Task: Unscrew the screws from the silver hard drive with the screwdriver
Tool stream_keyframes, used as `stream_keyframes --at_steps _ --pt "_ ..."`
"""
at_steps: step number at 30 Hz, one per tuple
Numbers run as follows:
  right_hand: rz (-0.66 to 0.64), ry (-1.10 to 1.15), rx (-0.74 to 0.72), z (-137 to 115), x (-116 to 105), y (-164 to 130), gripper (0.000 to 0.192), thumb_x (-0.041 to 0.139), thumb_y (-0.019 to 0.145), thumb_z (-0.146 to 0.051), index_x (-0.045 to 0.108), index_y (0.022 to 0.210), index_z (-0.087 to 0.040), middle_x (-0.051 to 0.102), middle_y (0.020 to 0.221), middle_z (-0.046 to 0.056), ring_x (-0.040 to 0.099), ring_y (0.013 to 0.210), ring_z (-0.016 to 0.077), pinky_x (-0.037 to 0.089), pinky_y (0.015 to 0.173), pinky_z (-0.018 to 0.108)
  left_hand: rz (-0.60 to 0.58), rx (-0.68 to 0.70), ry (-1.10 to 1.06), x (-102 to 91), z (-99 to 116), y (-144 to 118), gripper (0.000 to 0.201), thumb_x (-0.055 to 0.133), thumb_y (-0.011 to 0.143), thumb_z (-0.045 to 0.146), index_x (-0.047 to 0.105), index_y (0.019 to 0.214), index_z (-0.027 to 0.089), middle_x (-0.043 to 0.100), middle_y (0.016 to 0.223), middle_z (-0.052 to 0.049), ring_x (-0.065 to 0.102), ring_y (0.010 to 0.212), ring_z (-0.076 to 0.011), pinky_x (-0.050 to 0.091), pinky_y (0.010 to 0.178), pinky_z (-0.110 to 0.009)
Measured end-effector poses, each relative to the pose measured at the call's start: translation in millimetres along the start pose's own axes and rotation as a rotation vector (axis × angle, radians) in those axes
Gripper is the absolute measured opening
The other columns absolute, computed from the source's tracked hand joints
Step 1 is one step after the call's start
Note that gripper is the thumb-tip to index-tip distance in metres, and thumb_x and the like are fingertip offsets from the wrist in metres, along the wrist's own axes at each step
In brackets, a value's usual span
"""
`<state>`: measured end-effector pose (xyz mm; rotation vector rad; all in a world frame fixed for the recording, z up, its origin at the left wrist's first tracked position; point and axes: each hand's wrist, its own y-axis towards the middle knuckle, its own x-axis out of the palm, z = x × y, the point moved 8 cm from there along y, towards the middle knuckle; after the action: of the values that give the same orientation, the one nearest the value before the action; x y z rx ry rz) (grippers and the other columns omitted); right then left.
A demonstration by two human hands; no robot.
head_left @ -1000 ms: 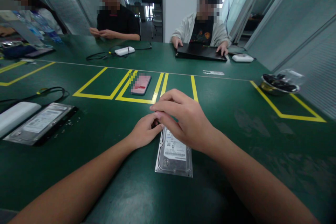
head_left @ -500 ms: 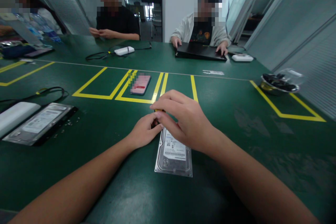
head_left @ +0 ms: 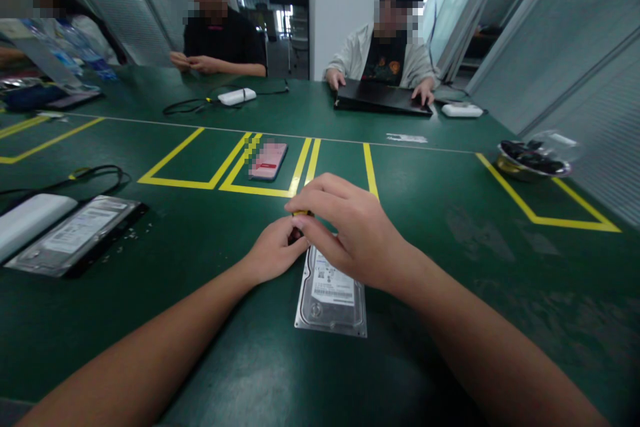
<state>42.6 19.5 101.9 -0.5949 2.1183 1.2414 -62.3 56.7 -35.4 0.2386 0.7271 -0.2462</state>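
A silver hard drive (head_left: 333,307) with a white label lies flat on the green table in front of me. Over its far left corner, a yellow-and-black screwdriver (head_left: 302,213) stands roughly upright, mostly covered by my fingers. My right hand (head_left: 353,230) arches above the drive, thumb and fingers pinching the top of the screwdriver. Lower down, my left hand (head_left: 273,253) rests on the table with its fingers curled round the screwdriver's dark lower part, the thumb by the drive's edge. The screwdriver's tip is hidden.
On the left lie another hard drive (head_left: 83,230), a white power bank (head_left: 33,220) with a black cable, and small scattered bits. A phone (head_left: 270,161) sits inside yellow tape. At right stands a bowl (head_left: 530,167) of dark items. A person opposite holds a black laptop (head_left: 383,100).
My right fingertips have shifted very slightly on the screwdriver's top. The left hand and the hard drive stay in place.
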Motion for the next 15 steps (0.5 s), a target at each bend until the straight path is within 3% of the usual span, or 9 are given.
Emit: stream_keyframes --at_steps 9,15 --pt "-0.057 0.037 -0.013 -2.3 5.8 -0.1 0.024 0.047 0.097 -0.022 0.065 0.106 -0.010 0.065 0.099 0.011 0.057 0.092 0.0197 0.048 0.082 0.035 0.000 0.039 -0.003 -1.7 8.5 -0.7 0.024 0.047 0.090 0.037 0.061 0.091 0.018 0.068 0.095 -0.007 0.063 0.089 -0.0244 0.053 0.081 -0.038" --pt "-0.065 0.034 -0.031 -3.9 8.2 -0.5 0.021 0.047 0.096 -0.022 0.064 0.105 -0.013 0.064 0.097 0.009 0.056 0.090 0.0191 0.048 0.080 0.034 0.015 0.076 -0.013 -2.6 10.6 -2.1 0.024 0.047 0.091 0.031 0.061 0.106 0.020 0.068 0.115 -0.006 0.062 0.106 -0.0238 0.051 0.091 -0.035"
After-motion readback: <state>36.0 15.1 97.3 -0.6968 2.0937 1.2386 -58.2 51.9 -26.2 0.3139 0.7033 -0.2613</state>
